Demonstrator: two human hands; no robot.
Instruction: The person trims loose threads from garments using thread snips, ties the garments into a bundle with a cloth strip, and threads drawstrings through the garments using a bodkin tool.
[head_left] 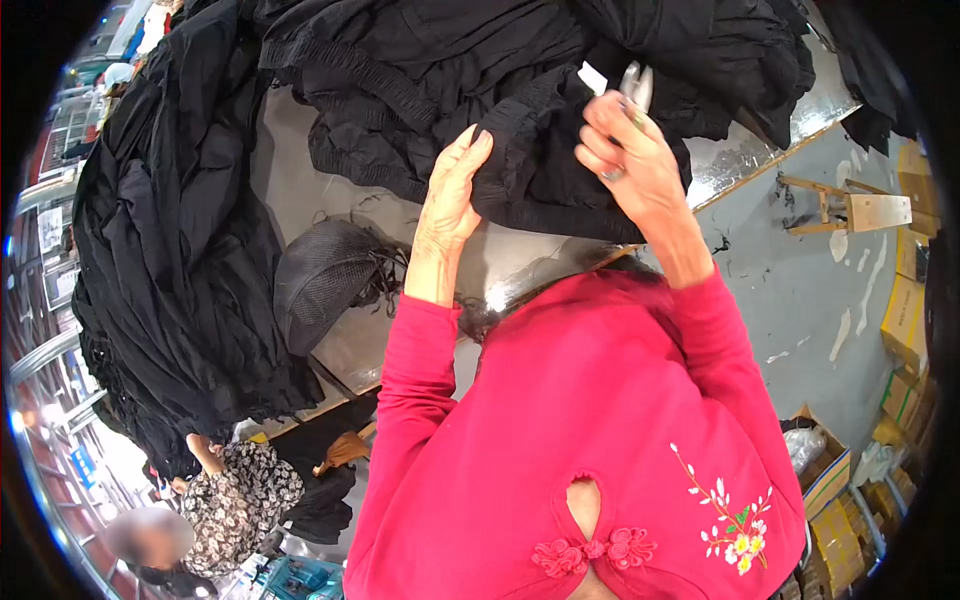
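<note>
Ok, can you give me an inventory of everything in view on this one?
Black garment: one in the hands, black, over the table
Other black cloth: count unclear, black, heaped at left
Metal snips: one, silver, in the right hand
Tag: one, white, beside the right hand
Mesh item: one, black, on the table
Table: count unclear, grey, beneath the cloth
Stool: one, tan, floor at right
Cardboard boxes: several, brown, right edge
Co-worker: one, black-and-white top, lower left
Top: one, red, on the wearer
Left hand: one, bare, on the garment
Right hand: one, bare, gripping the snips
</note>
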